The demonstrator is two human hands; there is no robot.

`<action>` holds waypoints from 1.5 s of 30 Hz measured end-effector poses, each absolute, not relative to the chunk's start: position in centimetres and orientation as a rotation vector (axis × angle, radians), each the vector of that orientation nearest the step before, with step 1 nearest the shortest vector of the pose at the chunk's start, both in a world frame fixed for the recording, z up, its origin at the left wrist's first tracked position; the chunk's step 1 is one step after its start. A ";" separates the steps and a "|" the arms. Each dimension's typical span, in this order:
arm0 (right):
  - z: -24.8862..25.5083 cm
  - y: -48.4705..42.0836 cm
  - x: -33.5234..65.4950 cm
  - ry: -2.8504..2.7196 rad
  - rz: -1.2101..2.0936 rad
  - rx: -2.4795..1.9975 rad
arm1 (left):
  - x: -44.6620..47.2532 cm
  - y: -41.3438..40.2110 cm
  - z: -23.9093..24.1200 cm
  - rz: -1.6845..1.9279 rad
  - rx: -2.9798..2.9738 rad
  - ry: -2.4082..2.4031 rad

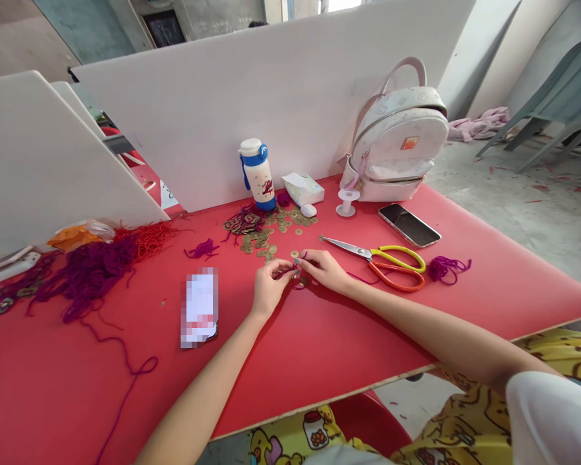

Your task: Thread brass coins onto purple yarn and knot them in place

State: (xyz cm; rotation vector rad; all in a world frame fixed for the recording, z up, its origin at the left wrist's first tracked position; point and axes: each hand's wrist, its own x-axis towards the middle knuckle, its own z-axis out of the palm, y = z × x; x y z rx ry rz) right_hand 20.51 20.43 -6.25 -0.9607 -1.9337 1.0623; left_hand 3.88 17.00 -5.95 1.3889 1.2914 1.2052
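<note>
Close together over the middle of the red table, my left hand (270, 288) and my right hand (326, 271) pinch a thin purple cord (361, 279). Fingertips of both hands nearly meet and hide part of it. A round brass coin (303, 281) hangs or lies just under the fingers; which, I cannot tell. The cord trails out beneath my right wrist toward scissors (372, 254) with one yellow and one orange handle. Beyond my hands is a loose pile of holed brass coins (256, 240), with purple cord tangled among them.
A phone (199, 307) lies left of my hands, another (409, 225) to the right. Behind stand a bottle (259, 174), a tissue pack (304, 189), a white spool (347, 203) and a backpack (397, 142). Purple yarn (94, 268) heaps at left, against a white partition (213, 110).
</note>
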 end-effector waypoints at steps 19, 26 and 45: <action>-6.2 21.3 20.9 -1.496 1.161 -0.929 | 3.6 17.2 -6.4 1.165 1.458 1.241; -6.2 20.9 20.5 -1.786 1.213 -0.902 | 3.4 17.2 -5.7 1.329 1.458 1.322; -5.6 20.5 21.0 -1.948 0.767 -0.804 | 3.5 16.8 -6.0 1.165 1.769 1.249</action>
